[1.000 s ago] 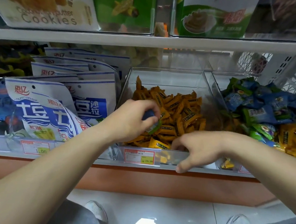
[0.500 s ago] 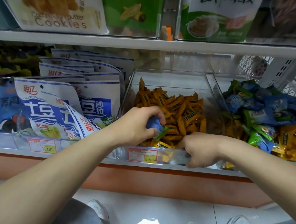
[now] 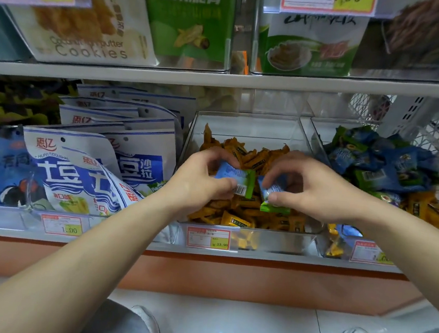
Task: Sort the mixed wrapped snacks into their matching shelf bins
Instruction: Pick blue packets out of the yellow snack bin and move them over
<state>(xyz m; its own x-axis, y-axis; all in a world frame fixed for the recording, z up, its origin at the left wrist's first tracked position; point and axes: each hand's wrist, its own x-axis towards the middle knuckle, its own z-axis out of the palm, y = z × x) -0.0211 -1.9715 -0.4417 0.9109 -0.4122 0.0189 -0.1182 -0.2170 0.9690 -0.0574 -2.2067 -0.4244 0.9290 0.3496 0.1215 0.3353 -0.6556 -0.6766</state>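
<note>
**A:** From the head camera, what are the hands doing?

**B:** The left hand (image 3: 200,182) pinches a blue-and-green wrapped snack with a barcode (image 3: 234,178) between thumb and fingers. The right hand (image 3: 317,193) pinches a second blue-and-green wrapped snack (image 3: 274,192) the same way.

**A:** Where are those two?

**B:** Both are held just above the heap of orange wrapped snacks (image 3: 246,214) in the clear plastic middle bin (image 3: 246,128), which stands at the front edge of the lower shelf (image 3: 271,257). They are just beside each other, and I cannot tell if they touch.

**A:** And the neighbouring bins?

**B:** The clear right-hand bin (image 3: 322,129) holds a pile of blue and green wrapped snacks (image 3: 375,166), with orange ones mixed in at its right side. White-and-blue printed pouches (image 3: 76,175) fill the bin to the left.
</note>
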